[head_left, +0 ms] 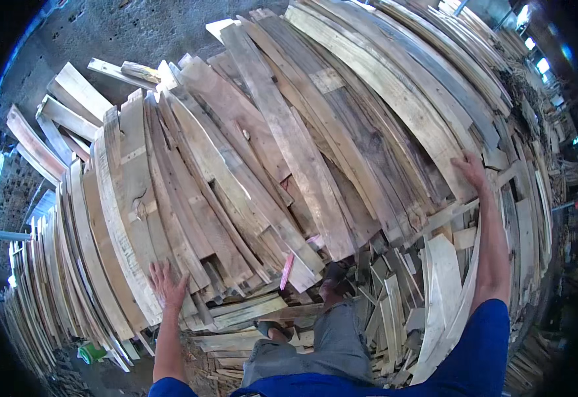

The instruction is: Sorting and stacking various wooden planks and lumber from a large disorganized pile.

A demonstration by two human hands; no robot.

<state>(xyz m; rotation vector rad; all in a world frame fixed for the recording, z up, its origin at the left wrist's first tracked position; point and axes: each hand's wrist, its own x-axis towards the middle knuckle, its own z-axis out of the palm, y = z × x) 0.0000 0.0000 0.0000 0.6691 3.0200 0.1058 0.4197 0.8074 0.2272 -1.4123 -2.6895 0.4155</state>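
Observation:
Before me lies a broad stack of long, rough wooden planks (302,159), side by side and overlapping. My left hand (166,286) rests flat with fingers spread on the near end of a weathered plank (145,221) at the left. Farther right, my arm reaches forward and my right hand (471,171) is closed at the edge of a long pale plank (395,99), near its end. The underside of that grip is hidden. Between the hands, a pink-red strip (288,270) sits at the near ends of the middle planks.
Loose offcuts (388,311) lie around my feet, and long pale slabs (442,284) lean beside my right arm. More boards (71,251) stand in rows at the left. A rough grey wall (150,33) rises behind the stack. A green object (90,353) is on the ground at lower left.

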